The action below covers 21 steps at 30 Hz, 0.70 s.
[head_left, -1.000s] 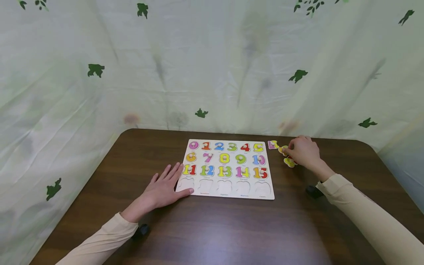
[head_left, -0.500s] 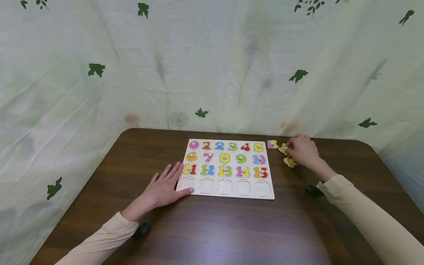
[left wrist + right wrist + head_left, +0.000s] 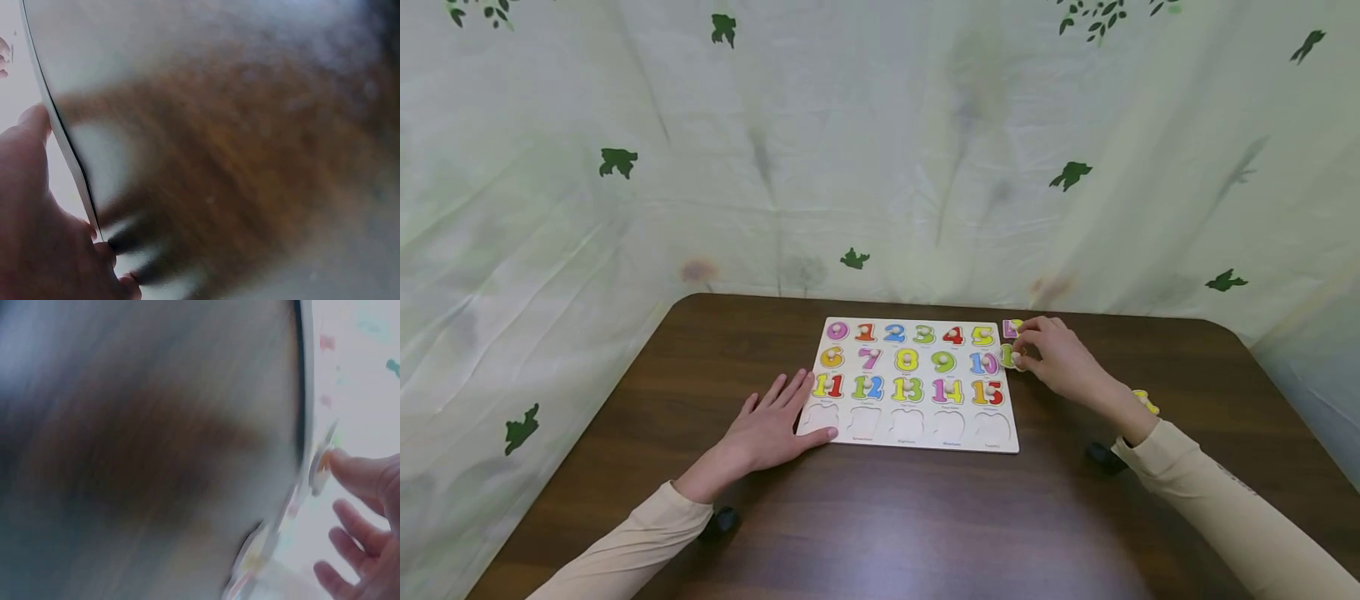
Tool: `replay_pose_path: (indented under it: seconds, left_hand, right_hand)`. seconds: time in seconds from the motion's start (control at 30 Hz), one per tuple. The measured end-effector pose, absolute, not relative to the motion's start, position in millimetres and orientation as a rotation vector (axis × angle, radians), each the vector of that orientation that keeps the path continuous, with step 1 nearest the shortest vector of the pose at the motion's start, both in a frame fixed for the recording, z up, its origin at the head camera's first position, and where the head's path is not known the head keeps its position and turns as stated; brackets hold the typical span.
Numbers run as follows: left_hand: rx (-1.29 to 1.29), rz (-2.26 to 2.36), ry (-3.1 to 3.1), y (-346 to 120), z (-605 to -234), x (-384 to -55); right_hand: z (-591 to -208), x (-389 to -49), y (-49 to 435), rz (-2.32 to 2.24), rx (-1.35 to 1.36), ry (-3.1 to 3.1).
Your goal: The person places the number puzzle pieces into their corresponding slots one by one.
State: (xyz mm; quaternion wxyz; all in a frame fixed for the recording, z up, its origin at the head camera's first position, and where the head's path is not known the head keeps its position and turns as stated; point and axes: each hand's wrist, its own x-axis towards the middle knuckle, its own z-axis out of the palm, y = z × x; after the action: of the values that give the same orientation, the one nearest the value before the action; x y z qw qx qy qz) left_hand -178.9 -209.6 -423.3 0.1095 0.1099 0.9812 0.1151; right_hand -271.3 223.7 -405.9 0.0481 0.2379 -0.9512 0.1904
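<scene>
A white wooden number puzzle board (image 3: pixel 925 447) lies on the brown table, with knobbed number pieces in its three upper rows and bare white recesses in the nearest row. My left hand (image 3: pixel 767 429) rests flat with fingers spread on the board's left edge. By the board's right edge, my right hand (image 3: pixel 1063 360) pinches a partly green number puzzle piece (image 3: pixel 1007 357) by its knob. The right wrist view shows that piece (image 3: pixel 320 465) tilted, under the thumb; the other fingers are spread apart. Its full number is hidden.
A purple and yellow number piece (image 3: pixel 1011 328) lies just beyond the right fingers, beside the board's upper right corner. Another yellow piece (image 3: pixel 1145 402) shows partly behind the right wrist. A pale leaf-patterned cloth (image 3: pixel 880 150) hangs behind the table (image 3: pixel 910 517).
My right hand has taken the green number piece from the loose pieces and moved left and slightly nearer with it, to the board's right edge. My left hand has stayed in place.
</scene>
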Motion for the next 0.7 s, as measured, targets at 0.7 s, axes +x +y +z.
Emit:
replay_pose_path:
  seconds: [0.7]
  left_hand:
    - [0.305, 0.359, 2.875, -209, -421, -177]
  right_hand:
    - [-402, -247, 119, 0.802, 1.255, -2.691]
